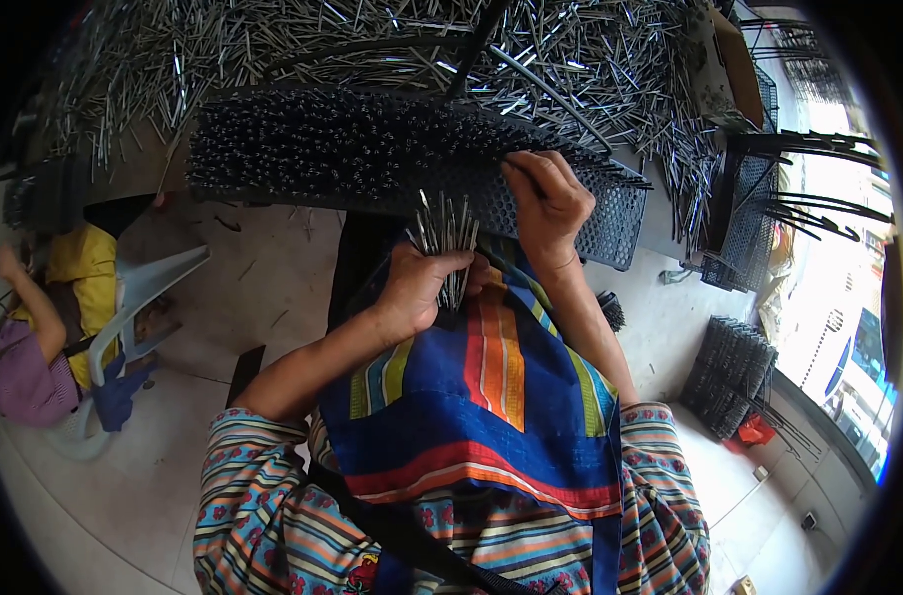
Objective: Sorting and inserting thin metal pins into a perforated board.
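Observation:
My left hand (412, 290) is closed around a bundle of thin metal rods (444, 226), their ends fanning out upward past the thumb. In front of me lies a long black perforated rack (610, 226). Many dark slender pieces (293, 144) stand upright in its left and middle holes, while bare holes show toward its right. Over that right part my right hand (552, 206) is held with thumb and fingers pinched together. Whatever is between those fingertips is too small to make out. A striped blue apron (491, 397) covers my lap below both hands.
Loose metal strips (590, 59) lie heaped beyond the rack, crossed by dark bars. A cardboard box (734, 74) stands back right, near black mesh baskets (739, 213). Stacked dark racks (726, 377) rest on the right floor. Another person (35, 367) sits left on a pale plastic chair (159, 278).

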{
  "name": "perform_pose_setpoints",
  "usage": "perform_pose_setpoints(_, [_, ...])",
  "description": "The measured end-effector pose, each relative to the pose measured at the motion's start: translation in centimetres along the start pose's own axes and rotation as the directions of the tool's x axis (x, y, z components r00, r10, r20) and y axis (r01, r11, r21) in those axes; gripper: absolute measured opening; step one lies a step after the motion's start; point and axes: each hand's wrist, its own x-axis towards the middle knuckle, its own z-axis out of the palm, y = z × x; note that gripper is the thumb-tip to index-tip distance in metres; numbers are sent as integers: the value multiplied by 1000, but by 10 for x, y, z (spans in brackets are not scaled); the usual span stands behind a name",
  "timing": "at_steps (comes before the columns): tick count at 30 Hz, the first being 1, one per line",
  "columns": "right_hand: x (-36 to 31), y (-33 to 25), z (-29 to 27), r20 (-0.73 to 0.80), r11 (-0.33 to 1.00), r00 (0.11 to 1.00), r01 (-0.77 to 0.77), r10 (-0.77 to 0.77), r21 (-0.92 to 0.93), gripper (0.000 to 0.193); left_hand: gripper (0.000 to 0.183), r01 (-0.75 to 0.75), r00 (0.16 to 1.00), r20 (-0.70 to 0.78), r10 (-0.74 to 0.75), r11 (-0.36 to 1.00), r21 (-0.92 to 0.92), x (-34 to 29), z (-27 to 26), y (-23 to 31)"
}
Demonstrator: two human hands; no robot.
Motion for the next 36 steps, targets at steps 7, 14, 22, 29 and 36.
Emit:
perform_pose_setpoints(7, [-11,-12,-20,456,893,782,-444,425,-73,16,15,-49,997,50,53,996,-72,1,-2,0])
perform_pose_setpoints(14, [-25,-14,-23,582,585,522,-805,624,95,12,15,-69,996,60,67,997,18,0,4,-1])
perform_pose_setpoints(22, [-11,3,-28,-115,897,933,-286,341,335,10,15,6,1000,-9,-6,1000,17,7,-7,-9])
perform_pose_setpoints(29, [-8,7,-20,-84,971,981,-155,172,180,13,8,24,999,-36,-23,999,23,7,2,-6])
perform_pose_setpoints(36, [-8,3,-18,-69,863,924,-323,376,388,11,7,28,999,-48,-27,999,22,9,3,-4])
